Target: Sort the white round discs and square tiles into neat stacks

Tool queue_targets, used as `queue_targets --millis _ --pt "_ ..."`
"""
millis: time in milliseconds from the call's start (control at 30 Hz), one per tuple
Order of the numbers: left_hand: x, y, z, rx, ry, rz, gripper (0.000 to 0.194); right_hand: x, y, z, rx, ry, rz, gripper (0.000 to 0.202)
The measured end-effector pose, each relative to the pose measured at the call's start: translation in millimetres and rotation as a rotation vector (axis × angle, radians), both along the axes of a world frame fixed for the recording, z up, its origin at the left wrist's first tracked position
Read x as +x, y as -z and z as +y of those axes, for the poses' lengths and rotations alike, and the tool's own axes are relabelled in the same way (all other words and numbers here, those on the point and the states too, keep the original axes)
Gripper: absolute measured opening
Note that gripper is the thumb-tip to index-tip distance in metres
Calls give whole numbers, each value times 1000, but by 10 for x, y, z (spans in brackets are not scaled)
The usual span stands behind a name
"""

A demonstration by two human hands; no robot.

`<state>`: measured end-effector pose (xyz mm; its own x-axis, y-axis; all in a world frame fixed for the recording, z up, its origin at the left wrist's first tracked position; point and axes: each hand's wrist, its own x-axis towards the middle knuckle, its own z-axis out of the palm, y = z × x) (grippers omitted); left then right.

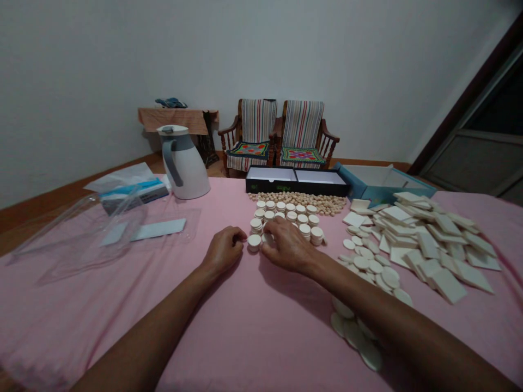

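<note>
Rows of short stacks of white round discs (291, 216) stand on the pink tablecloth in front of me. My left hand (224, 251) has its fingers curled together beside the front-left stack (254, 242); whatever lies between the fingertips is too small to make out. Just to the right of that stack, my right hand (288, 245) reaches over the front row, thumb and fingers closed about a white disc (267, 238). That hand hides part of the stacks behind it. Loose discs (363, 262) lie scattered to the right, partly under my right forearm.
Small wooden beads (300, 201) spread behind the stacks, before a black divided box (298, 188). A blue box (357, 188) and heaped white square tiles (433, 234) occupy the right. Left are a white jug (190, 171), clear plastic trays (98, 234) and a blue-white packet (139, 191).
</note>
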<state>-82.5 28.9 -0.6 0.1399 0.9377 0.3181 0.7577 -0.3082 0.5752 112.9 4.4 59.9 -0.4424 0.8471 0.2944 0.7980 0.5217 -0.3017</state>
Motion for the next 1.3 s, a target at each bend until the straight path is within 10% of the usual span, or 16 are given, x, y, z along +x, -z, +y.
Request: queue_targets --millis 333,600,800,1300 --pt "1 -13 -3 -6 5 -9 23 -228 -17 65 8 -6 -11 17" --pt "52 -143 -77 -23 20 -147 24 679 -101 95 158 213 196 14" --pt "64 -226 -95 27 95 -144 36 1319 224 129 -40 368 88 24" --pt "139 -201 -144 30 90 -99 31 1399 455 191 -215 271 157 24"
